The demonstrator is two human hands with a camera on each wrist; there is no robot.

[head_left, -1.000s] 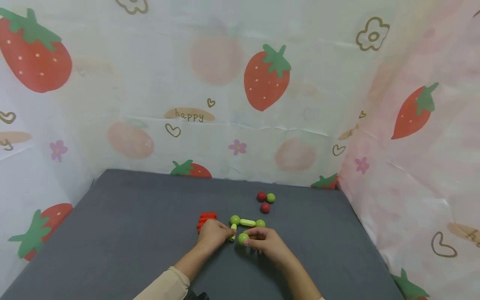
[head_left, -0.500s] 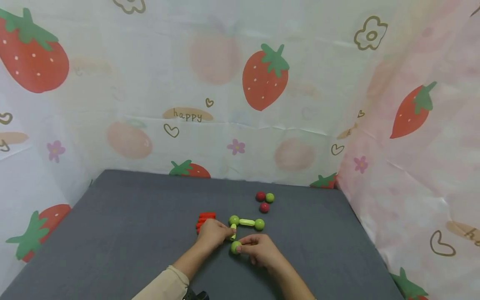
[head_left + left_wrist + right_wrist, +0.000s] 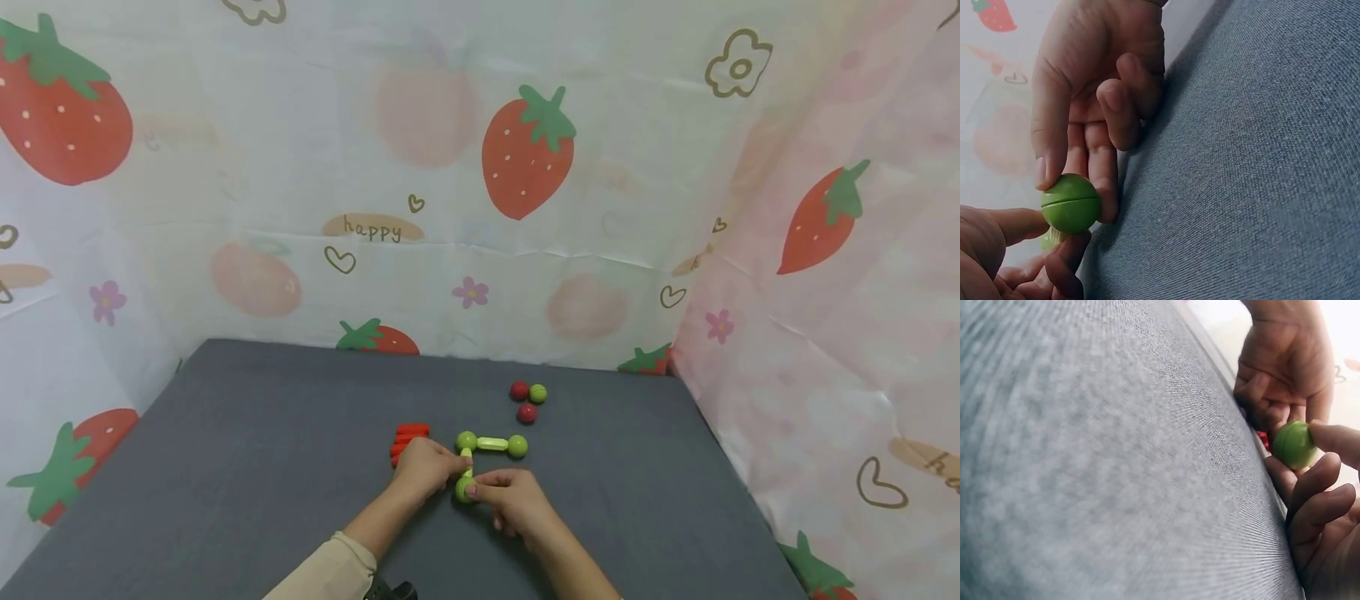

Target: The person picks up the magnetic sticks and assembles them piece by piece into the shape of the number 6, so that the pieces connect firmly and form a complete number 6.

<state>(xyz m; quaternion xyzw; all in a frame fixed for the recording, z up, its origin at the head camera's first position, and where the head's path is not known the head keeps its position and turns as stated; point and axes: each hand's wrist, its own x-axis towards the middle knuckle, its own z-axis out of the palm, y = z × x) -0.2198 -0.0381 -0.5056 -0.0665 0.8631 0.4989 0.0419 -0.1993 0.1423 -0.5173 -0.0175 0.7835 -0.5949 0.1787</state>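
Observation:
My left hand (image 3: 426, 468) pinches a short yellow-green rod (image 3: 467, 454) in the head view. Between the thumb and fingers of my right hand (image 3: 516, 502) is a green ball (image 3: 462, 490), held against the rod's near end. A seam line crosses this ball (image 3: 1071, 204) in the left wrist view, and the rod is mostly hidden behind it there. At the rod's far end sits a second green ball (image 3: 467, 442). From that one another yellow-green rod (image 3: 492, 444) runs right to a third green ball (image 3: 517, 447). Whether the held ball is joined to the rod I cannot tell.
Several red rods (image 3: 412, 430) lie side by side beyond my left hand, partly covered by it. Farther back are two dark red balls (image 3: 527, 413) and a loose green ball (image 3: 538, 393). Strawberry-printed sheets (image 3: 450, 250) stand behind and beside the dark grey table (image 3: 300, 433).
My right hand has brought the green ball left and toward me, then up against the rod's near end. My left hand has stayed on the rod.

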